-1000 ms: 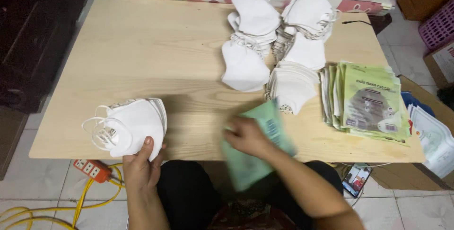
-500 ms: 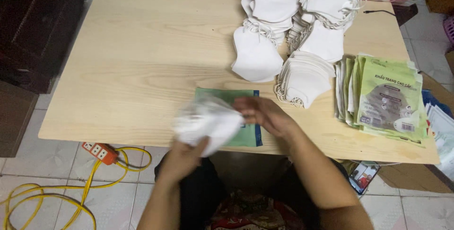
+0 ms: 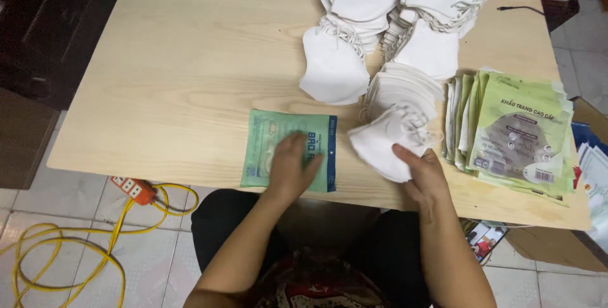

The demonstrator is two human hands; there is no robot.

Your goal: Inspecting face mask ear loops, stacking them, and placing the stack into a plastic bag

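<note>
- The table, pale wood, fills most of your view; its near edge runs just in front of your lap.
- White masks lie heaped at the far right of the table, with a lower fanned stack reaching down toward your right hand.
- A stack of light green packets sits at the right edge, just beside the fanned masks.
- The green pouch with a dark blue strip lies flat near the front edge, directly under your left hand.
- Your left hand rests palm down on the pouch, fingers loosely spread, pressing it to the table.
- Your right hand pinches the near edge of a folded white mask, which lies just right of the pouch, apart from it.
- An orange power strip with a yellow cable lies on the tiled floor, lower left.
</note>
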